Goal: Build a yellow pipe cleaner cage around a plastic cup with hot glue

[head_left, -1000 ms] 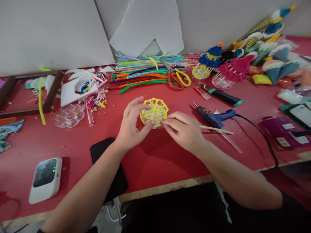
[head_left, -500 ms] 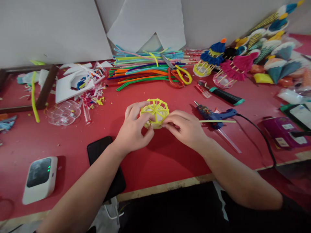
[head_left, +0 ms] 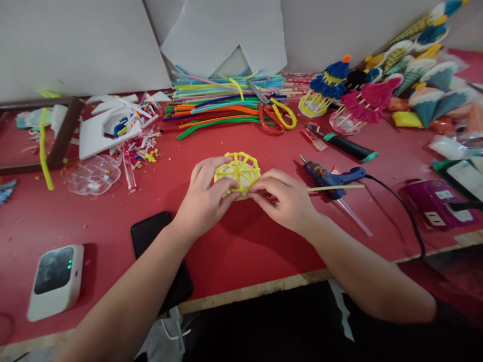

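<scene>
A round yellow piece [head_left: 238, 171], made like a spoked wheel from pipe cleaners over a clear or whitish base, is in both hands above the red table. My left hand [head_left: 206, 196] is closed around its left side, with the thumb at the near edge. At the near right rim my right hand [head_left: 283, 198] pinches with thumb and forefinger. A pale yellow pipe cleaner [head_left: 335, 187] sticks out to the right from behind that hand; the stretch within the fingers is hidden.
A glue gun [head_left: 332, 176] with a cord lies right, near a cutter knife [head_left: 350, 147]. Scissors [head_left: 277, 113] rest on colourful pipe cleaners [head_left: 219, 108] at the back. A black phone [head_left: 151, 232] lies under my left forearm, a white device [head_left: 56, 281] farther left. Small figures [head_left: 334, 83] stand back right.
My left thumb has drawn in against the near rim of the yellow piece. The whole view has shifted slightly; my right hand keeps its pinch.
</scene>
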{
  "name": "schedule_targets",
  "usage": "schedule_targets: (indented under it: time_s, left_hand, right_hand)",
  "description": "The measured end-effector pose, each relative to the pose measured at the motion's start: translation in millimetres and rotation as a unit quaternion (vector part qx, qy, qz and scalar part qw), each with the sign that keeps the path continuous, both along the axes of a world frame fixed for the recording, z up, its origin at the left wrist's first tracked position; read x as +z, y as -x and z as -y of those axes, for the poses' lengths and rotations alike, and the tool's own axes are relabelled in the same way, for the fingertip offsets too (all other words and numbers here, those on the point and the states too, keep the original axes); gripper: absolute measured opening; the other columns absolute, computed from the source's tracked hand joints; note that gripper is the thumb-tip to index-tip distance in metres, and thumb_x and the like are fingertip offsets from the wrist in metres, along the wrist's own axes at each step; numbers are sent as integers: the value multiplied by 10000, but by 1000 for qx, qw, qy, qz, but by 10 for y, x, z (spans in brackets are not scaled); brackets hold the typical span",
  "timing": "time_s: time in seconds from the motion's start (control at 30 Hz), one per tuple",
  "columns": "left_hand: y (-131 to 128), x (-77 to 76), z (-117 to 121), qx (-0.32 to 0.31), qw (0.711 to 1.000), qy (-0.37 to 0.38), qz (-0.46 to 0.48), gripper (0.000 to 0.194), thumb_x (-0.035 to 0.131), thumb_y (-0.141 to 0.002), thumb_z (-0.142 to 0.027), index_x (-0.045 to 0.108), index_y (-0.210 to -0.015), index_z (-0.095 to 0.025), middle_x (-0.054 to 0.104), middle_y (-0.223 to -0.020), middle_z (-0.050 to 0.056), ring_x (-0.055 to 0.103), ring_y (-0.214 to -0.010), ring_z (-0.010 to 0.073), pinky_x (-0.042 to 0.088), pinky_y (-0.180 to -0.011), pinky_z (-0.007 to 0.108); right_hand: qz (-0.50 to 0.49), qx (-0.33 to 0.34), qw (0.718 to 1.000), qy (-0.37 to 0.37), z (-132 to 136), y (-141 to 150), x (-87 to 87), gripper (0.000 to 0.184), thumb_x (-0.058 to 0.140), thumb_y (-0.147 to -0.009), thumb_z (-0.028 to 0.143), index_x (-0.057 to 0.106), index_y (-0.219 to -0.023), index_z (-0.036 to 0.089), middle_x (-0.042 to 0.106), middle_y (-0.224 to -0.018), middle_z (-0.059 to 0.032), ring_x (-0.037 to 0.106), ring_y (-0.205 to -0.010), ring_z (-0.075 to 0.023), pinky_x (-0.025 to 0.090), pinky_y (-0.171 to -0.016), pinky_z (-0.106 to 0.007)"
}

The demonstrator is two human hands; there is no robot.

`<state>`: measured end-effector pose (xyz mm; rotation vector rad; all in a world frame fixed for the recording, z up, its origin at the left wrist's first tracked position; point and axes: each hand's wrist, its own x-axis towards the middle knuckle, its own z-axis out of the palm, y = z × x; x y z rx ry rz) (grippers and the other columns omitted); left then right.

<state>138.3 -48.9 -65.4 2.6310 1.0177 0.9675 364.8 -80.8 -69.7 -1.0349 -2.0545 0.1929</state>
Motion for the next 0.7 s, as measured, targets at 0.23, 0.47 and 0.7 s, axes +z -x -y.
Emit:
schedule_targets:
  time_s: [0.23,0.47,0.7]
  left_hand:
    - [16,2,14,-13,1000,-11,-3,100,624,-1014,-227,689,-1083,-196,564,-1463,161,539,-1375,321,549,-1069,496]
    - [23,11,6,-24,1000,-10,-2,122,637,-998,-199,684,-1110,-202,572,-1456,171,550,-1373,331,581,-1027,505]
    - [-5,8,13,-17,1000,-22,3,88,614,-996,-167,676,-1059,-174,599,-1403,186,575,-1337,322,565,-1039,501]
  right_hand:
    - [-12,9,1000,12,-9,-12,-19,97,636,-959,129,647,-920,217,689,-883,-19,661,-804,-149,536,-678,-254]
    - [0,5,1000,3,-23,-16,-27,90,633,-969,131,630,-927,211,682,-886,-24,666,-803,-148,537,-688,-256]
    - [5,-12,1000,-6,-15,-13,-47,52,632,-989,193,652,-952,223,700,-901,-27,672,-792,-151,525,-647,-258]
